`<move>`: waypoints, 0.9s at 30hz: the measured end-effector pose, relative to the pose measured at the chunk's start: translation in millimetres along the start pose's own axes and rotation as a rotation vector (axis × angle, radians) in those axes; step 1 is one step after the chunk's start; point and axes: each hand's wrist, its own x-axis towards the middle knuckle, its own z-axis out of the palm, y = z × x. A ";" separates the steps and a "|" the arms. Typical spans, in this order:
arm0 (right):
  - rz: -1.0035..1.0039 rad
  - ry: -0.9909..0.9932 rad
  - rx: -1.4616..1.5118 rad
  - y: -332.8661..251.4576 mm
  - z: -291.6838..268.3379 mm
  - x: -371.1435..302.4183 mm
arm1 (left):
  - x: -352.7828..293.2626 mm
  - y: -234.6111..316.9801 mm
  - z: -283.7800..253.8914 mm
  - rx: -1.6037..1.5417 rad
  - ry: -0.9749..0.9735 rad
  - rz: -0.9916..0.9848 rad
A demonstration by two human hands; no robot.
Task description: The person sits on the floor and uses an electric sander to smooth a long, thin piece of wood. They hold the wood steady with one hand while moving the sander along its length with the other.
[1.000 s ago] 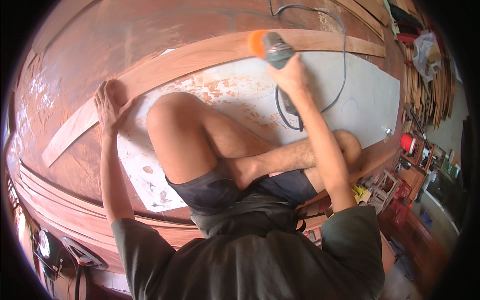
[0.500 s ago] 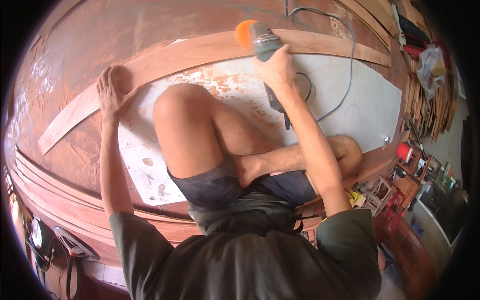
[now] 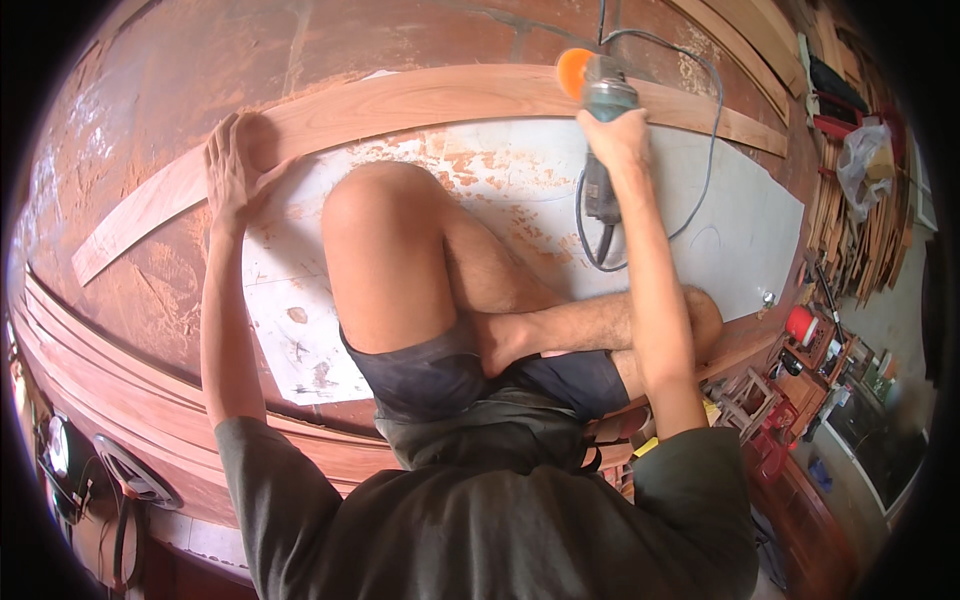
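Observation:
A long, thin wooden plank (image 3: 420,100) lies across in front of me, over the edge of a dusty white sheet (image 3: 730,200). My right hand (image 3: 622,138) is wrapped around an angle grinder (image 3: 600,190) with an orange disc (image 3: 574,73). The grinder's head is over the right half of the plank; whether the disc touches the wood I cannot tell. Toward the plank's left end my left hand (image 3: 235,170) rests on the wood, fingers stretched out and thumb apart.
The grinder's cord (image 3: 712,150) loops to the right of my right arm. Stacked boards (image 3: 130,390) lie at the left, and more planks (image 3: 745,60) at the far right. Scrap wood strips (image 3: 870,240) and a red stool (image 3: 775,440) stand at the right. My bent legs are between my arms.
My right hand has moved the grinder to the right along the plank. My left hand stays on the wood near the left end.

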 end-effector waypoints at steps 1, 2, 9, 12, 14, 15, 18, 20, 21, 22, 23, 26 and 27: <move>-0.014 -0.048 0.028 -14.4 -0.3 -11.6 | 0.6 1.1 -1.1 -0.006 -0.002 0.000; -0.030 -0.100 0.058 -34.1 -2.0 -28.1 | -1.5 0.8 -3.2 -0.008 -0.006 -0.002; -0.246 -0.127 0.056 -62.7 19.0 -56.0 | -1.8 -4.5 6.7 -0.001 0.058 0.026; -0.152 -0.245 0.132 -37.5 3.3 -33.5 | -3.4 -7.9 7.3 -0.009 0.057 0.028; -0.108 -0.207 0.109 -13.3 -2.6 -9.3 | -2.2 -4.1 7.4 -0.008 0.064 0.026; -0.085 -0.144 0.076 -4.0 -0.7 2.0 | -2.3 -2.5 4.8 -0.006 0.034 0.016; -0.006 -0.013 0.025 1.2 -7.4 17.0 | 3.3 3.5 -2.2 0.002 -0.022 -0.011; -0.020 -0.025 0.035 -10.2 -0.4 4.3 | -2.4 -3.6 -0.4 0.005 -0.014 -0.009; -0.023 -0.026 0.038 -18.8 0.1 -6.5 | -3.5 -3.8 0.2 0.002 -0.008 -0.004; -0.024 -0.039 0.027 -30.2 2.6 -16.9 | -3.2 -3.4 -0.5 0.000 -0.008 -0.008; -0.058 -0.038 0.028 -38.3 5.7 -26.9 | -1.1 -1.2 -0.6 -0.005 -0.008 -0.006; -0.138 -0.124 0.163 -59.0 17.5 -54.4 | -3.6 -3.4 1.1 0.032 -0.028 -0.007; -0.140 -0.183 0.159 -67.6 14.0 -64.8 | -2.6 -7.2 2.1 0.049 -0.025 -0.007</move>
